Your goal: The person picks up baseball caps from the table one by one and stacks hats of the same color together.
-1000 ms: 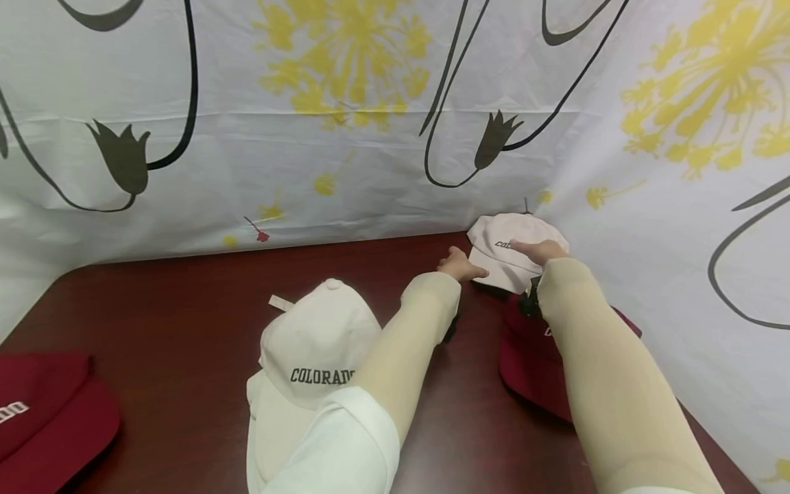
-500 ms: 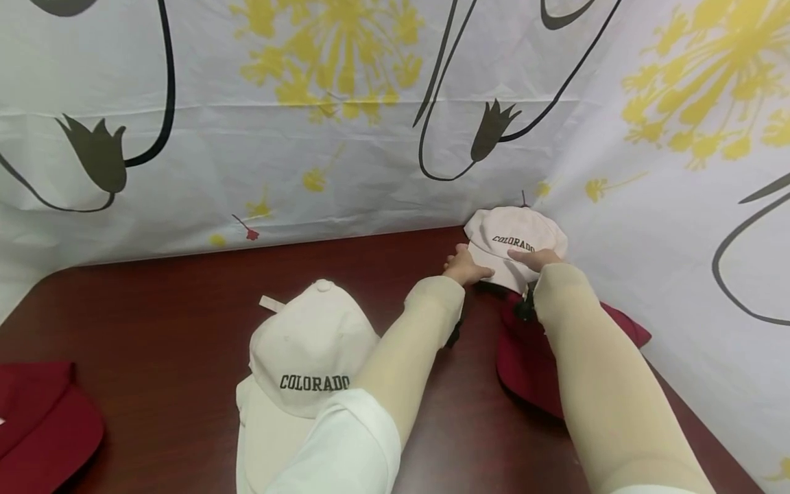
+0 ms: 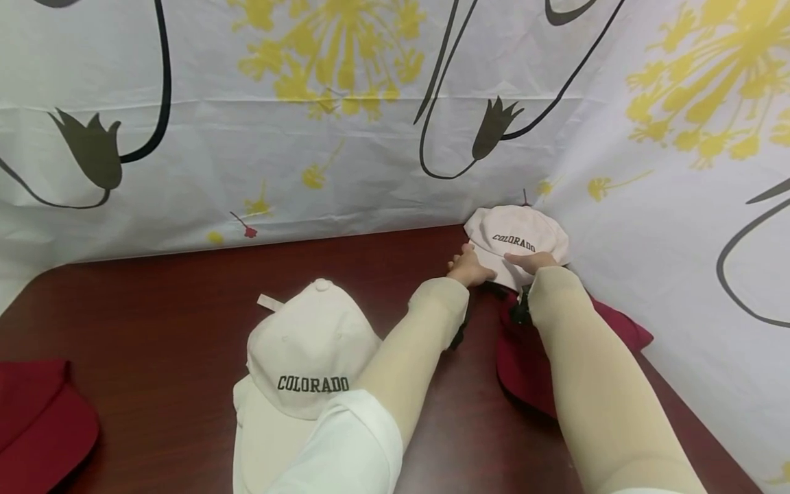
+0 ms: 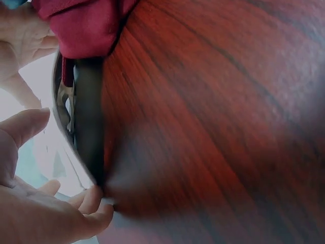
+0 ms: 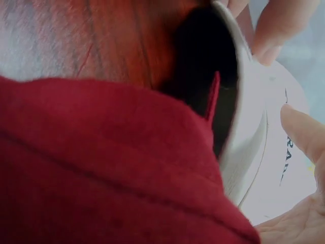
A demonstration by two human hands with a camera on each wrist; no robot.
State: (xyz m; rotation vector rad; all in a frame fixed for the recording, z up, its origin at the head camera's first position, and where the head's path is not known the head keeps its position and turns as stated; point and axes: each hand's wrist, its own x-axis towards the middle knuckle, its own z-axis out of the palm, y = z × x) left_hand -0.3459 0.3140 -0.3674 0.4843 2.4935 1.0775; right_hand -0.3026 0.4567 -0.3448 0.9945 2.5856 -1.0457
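A white baseball cap lettered COLORADO sits in the far right corner of the table, its brim toward me. My left hand is at the left edge of that brim. In the left wrist view its thumb lies over the brim and its fingertips meet the edge. My right hand holds the cap's right side; its thumb lies by the lettering, and its other fingers are mostly hidden. A maroon cap lies just in front, partly under my right forearm.
Another white COLORADO cap lies mid-table, partly behind my left sleeve. A second maroon cap is cut off at the left edge. Patterned white cloth stands behind and to the right of the dark red wooden table.
My right hand has shifted slightly down and left on the far white cap, showing its lettering more fully. My left hand has moved slightly right at the brim. The head view has turned slightly right.
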